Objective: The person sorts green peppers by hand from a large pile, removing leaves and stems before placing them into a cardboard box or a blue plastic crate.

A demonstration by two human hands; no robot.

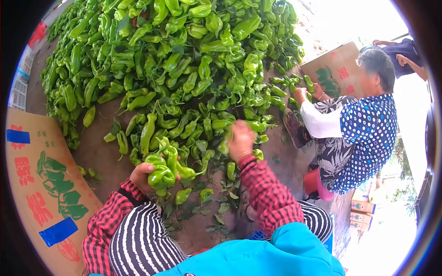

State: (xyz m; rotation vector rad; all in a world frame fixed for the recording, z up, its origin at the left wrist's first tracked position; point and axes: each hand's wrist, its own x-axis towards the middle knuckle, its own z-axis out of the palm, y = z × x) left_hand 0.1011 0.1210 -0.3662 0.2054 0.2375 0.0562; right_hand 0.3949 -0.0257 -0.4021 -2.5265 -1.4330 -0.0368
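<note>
My left hand (142, 176) is closed around several green peppers (162, 176), held low in front of the pile, with the thumb on top of them. Over the pile's near edge is my right hand (242, 140), smeared by motion. Its fingers are among or just above the loose peppers, and I cannot make out whether one is in them. The large heap of green peppers (184, 60) fills the upper part of the view. A few single peppers (183, 196) and torn leaves lie on the floor below my hands.
A printed cardboard box (55, 184) with blue tape stands at the left. On the right, a seated co-worker (368, 124) handles peppers beside another cardboard box (334, 71). Stacked cartons (362, 214) are behind them. Another person (403, 55) is partly visible at upper right.
</note>
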